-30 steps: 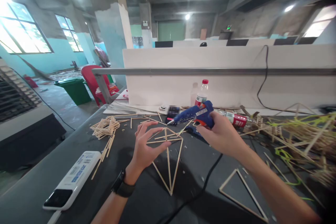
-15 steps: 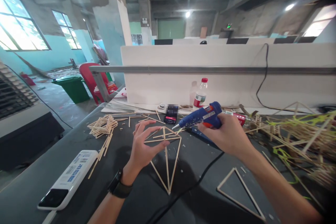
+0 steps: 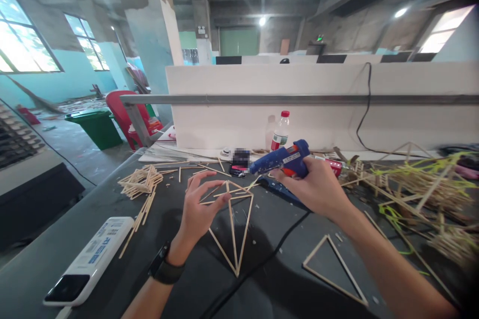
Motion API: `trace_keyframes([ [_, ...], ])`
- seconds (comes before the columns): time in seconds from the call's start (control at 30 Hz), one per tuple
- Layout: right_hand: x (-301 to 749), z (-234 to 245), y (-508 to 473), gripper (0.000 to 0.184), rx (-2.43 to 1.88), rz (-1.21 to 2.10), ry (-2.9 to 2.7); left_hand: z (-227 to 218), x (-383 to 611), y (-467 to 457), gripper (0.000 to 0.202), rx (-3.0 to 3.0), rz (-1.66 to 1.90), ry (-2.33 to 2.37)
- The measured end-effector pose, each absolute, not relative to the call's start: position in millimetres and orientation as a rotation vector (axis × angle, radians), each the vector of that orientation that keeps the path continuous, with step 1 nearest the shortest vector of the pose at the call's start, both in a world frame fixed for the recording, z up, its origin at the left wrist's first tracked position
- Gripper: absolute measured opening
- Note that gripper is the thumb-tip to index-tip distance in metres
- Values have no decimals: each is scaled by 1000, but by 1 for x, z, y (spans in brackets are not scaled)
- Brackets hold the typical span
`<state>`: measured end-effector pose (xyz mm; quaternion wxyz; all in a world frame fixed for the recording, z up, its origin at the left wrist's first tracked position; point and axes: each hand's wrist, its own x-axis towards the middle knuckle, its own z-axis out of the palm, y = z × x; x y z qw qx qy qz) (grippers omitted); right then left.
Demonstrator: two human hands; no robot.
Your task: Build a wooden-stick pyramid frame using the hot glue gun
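Observation:
My right hand (image 3: 316, 179) grips a blue glue gun (image 3: 279, 160) with an orange trigger. Its nozzle points left, above and apart from the frame's right corner. My left hand (image 3: 204, 202), with a dark watch on the wrist, is closed at the top left of a frame of thin wooden sticks (image 3: 232, 229). Thumb and index finger are on its sticks near the upper joint; the other fingers are curled behind. The frame narrows to a point towards me. A separate stick triangle (image 3: 350, 264) lies flat on the dark table, to the right.
Loose sticks (image 3: 140, 182) are piled at the left, near a white power bank-like device (image 3: 92, 259). A black cable (image 3: 273, 254) crosses the table. Behind are a phone (image 3: 239, 164) and a red-capped bottle (image 3: 280, 132). More sticks and yellow-green strands (image 3: 422, 189) crowd the right.
The glue gun's nozzle has lifted and turned away from the frame's right corner. My left hand keeps its place at the frame. The whole view has shifted slightly.

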<state>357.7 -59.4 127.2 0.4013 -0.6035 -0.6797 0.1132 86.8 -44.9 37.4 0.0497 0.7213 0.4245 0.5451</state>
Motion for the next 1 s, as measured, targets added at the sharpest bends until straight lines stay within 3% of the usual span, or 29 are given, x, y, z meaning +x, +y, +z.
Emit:
trace_keyframes([
  [0.47, 358, 121, -53, 30, -1487, 184, -1846, 36, 88, -44, 23, 2165, 1682, 1302],
  [0.67, 351, 123, -56, 38, -1566, 187, -1719, 35, 89, -44, 26, 2146, 1686, 1303],
  [1.0, 348, 122, -58, 31, -1538, 210, -1763, 36, 89, -45, 27, 2162, 1679, 1311],
])
